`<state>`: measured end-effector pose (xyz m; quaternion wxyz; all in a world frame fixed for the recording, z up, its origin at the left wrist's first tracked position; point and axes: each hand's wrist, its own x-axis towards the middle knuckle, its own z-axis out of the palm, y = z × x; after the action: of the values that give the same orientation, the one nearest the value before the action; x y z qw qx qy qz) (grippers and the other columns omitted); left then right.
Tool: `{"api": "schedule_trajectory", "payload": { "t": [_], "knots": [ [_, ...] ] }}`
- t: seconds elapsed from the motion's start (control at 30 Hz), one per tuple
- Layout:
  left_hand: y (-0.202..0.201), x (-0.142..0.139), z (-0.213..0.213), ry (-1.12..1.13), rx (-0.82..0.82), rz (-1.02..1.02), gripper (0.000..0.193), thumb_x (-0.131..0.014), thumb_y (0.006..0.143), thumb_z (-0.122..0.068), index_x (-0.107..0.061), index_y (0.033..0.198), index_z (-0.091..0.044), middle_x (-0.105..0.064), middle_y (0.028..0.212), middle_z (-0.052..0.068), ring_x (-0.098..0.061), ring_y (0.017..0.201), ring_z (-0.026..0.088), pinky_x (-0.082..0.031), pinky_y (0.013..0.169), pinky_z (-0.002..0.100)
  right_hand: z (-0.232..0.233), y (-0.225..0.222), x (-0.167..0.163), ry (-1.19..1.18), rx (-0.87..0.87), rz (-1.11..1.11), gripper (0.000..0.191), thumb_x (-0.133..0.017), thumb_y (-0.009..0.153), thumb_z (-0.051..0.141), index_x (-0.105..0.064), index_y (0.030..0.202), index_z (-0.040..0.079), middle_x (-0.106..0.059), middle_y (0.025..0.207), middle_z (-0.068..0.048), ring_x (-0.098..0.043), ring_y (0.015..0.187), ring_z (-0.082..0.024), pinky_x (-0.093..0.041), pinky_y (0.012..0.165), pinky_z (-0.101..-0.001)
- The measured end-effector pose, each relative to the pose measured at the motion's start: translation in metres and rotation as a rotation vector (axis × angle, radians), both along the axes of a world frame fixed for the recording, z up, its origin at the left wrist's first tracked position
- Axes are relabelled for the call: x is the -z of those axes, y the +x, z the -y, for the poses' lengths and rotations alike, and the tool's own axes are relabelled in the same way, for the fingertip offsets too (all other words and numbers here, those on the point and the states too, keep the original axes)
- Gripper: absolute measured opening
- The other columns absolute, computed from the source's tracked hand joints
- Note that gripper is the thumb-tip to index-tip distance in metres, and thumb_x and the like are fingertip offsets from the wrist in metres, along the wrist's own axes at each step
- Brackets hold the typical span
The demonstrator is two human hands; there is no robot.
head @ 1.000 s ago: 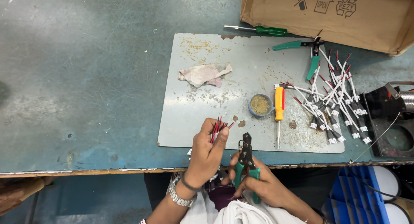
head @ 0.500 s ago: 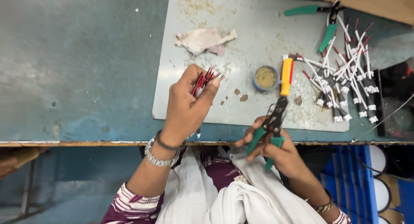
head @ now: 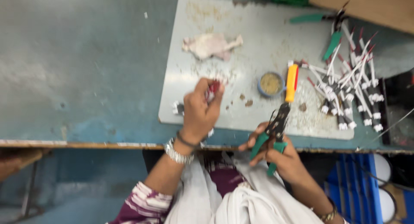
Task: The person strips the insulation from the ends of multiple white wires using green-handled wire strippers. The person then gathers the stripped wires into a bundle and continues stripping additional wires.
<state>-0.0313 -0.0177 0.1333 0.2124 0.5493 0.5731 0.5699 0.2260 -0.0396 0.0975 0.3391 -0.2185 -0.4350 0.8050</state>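
Since earlier frame we've carried left hand (head: 200, 114) forward over grey mat (head: 181, 99), fingers closed on red wire bundle (head: 212, 87). Right hand (head: 280, 153) grips green-handled pliers (head: 272, 131) at bench edge. Finished leads pile (head: 349, 90) right; bundle unprocessed, we judge.

Red wire bundle (head: 213, 87) upright (blurred); green-handled stripper (head: 271, 136) tilted, near table edge.

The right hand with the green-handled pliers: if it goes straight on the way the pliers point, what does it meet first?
Most likely the yellow-handled tool, just beyond the pliers held in the right hand; heights are unclear in this blurred view.
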Motion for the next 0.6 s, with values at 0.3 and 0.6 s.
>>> {"api": "schedule_trajectory", "payload": {
  "t": [0.3,0.6],
  "knots": [
    [0.009,-0.031,0.011,-0.163,0.144,0.097,0.015,-0.062,0.099,-0.016,-0.055,0.095,-0.004,-0.053,0.053,0.003,-0.047,0.046,0.008,-0.035,0.043,0.03,-0.011,-0.035,-0.026,-0.135,-0.129,0.305,0.058,-0.049,0.079,-0.008,-0.048,0.135,0.006,-0.065,0.111,-0.011,-0.07,0.113,-0.029,-0.062,0.074,-0.0334],
    [0.013,-0.039,0.027,-0.174,0.138,0.146,0.011,-0.068,0.095,-0.012,-0.066,0.094,-0.002,-0.064,0.059,0.002,-0.051,0.05,0.004,-0.039,0.044,0.025,-0.015,-0.049,-0.032,0.038,-0.178,0.419,0.059,-0.05,0.082,-0.007,-0.045,0.14,0.005,-0.067,0.113,-0.01,-0.069,0.103,-0.017,-0.064,0.072,-0.0316]
  ]
}}
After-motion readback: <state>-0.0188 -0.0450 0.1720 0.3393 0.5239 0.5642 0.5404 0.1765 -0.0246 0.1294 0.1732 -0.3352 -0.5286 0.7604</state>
